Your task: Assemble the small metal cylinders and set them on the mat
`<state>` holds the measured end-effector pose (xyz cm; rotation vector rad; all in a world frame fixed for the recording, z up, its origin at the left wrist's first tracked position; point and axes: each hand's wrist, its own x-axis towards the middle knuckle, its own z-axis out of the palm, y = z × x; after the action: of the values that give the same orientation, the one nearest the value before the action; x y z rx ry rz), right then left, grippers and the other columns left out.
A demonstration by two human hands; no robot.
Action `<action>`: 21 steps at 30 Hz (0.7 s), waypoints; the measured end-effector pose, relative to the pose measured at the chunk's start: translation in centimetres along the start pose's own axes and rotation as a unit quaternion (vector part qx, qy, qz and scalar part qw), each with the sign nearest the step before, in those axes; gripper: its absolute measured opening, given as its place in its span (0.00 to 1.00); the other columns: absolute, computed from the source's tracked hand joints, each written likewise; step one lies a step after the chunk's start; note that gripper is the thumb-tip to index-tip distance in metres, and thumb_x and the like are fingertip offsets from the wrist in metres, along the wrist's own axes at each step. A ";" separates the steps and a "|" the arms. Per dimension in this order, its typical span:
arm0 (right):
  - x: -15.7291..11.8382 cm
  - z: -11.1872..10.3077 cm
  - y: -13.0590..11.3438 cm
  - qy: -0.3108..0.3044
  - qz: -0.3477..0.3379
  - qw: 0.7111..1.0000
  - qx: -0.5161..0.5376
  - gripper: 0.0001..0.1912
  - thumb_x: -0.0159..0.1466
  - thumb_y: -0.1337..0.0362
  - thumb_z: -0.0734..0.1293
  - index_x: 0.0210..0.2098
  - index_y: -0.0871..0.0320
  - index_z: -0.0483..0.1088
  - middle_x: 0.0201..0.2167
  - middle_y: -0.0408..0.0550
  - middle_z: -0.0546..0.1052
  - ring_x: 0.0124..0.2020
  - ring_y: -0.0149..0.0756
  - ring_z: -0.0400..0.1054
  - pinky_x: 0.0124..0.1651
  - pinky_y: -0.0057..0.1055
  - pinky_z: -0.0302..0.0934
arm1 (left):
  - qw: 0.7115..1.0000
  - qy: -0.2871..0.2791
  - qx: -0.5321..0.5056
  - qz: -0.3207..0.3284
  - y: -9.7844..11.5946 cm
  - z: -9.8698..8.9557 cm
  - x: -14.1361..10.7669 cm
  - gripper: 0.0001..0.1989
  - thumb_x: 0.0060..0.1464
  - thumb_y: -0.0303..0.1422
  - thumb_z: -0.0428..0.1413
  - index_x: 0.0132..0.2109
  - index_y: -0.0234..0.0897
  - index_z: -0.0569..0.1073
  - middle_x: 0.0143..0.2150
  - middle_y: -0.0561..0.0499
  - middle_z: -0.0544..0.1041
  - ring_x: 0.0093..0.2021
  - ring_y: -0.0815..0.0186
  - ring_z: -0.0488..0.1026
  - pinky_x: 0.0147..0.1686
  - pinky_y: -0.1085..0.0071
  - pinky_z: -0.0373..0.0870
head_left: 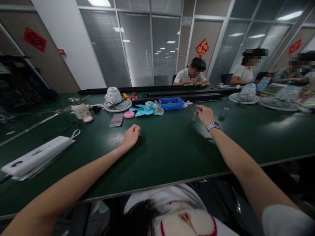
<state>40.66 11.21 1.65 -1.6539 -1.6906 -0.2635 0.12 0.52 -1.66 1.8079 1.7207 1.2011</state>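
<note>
My left hand [132, 136] rests on the green table with its fingers loosely curled in, and nothing shows in them. Farther right, my right hand [205, 114], with a watch [214, 126] on its wrist, reaches over the tabletop. Its thumb and forefinger look apart, right beside a small silver battery-like cylinder [195, 116]; whether they touch it is hard to see. A second silver cylinder [224, 113] stands upright to the right of that hand.
Along the back lie a white fan head [114, 100], light-blue fan blades [145, 108], a pink round piece [129, 114] and a blue basket [171, 104]. At left are a power strip [36, 155] and a patterned bottle [80, 109]. Several people sit across the table.
</note>
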 end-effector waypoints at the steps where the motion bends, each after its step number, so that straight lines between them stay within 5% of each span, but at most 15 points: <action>1: 0.1 0.1 0.0 0.004 -0.003 1.000 0.007 0.20 0.64 0.69 0.60 0.52 0.58 0.75 0.44 0.53 0.81 0.46 0.45 0.74 0.49 0.38 0.63 | 1.000 0.000 0.000 0.000 0.1 0.0 0.0 0.10 0.54 0.36 0.44 0.32 0.40 0.68 0.25 0.54 0.71 0.29 0.63 0.69 0.31 0.70 0.62; 17: 0.0 0.6 0.0 -0.026 0.000 0.999 -0.040 0.20 0.66 0.64 0.60 0.53 0.55 0.76 0.46 0.57 0.80 0.46 0.49 0.72 0.49 0.41 0.63 | 1.000 -0.003 -0.009 0.008 -0.2 0.1 0.1 0.11 0.54 0.37 0.44 0.32 0.40 0.68 0.25 0.54 0.71 0.29 0.63 0.69 0.31 0.70 0.62; 21: 0.2 1.6 0.6 -0.030 0.077 0.995 0.059 0.26 0.60 0.58 0.69 0.56 0.59 0.72 0.47 0.56 0.79 0.48 0.46 0.73 0.52 0.40 0.64 | 1.000 0.000 0.000 0.006 0.1 0.1 -0.1 0.11 0.54 0.37 0.44 0.32 0.40 0.69 0.25 0.54 0.70 0.29 0.63 0.69 0.31 0.70 0.62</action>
<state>40.70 12.47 0.47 -1.7074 -1.5808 -0.0403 0.23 0.47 -1.65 1.8202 1.7120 1.2057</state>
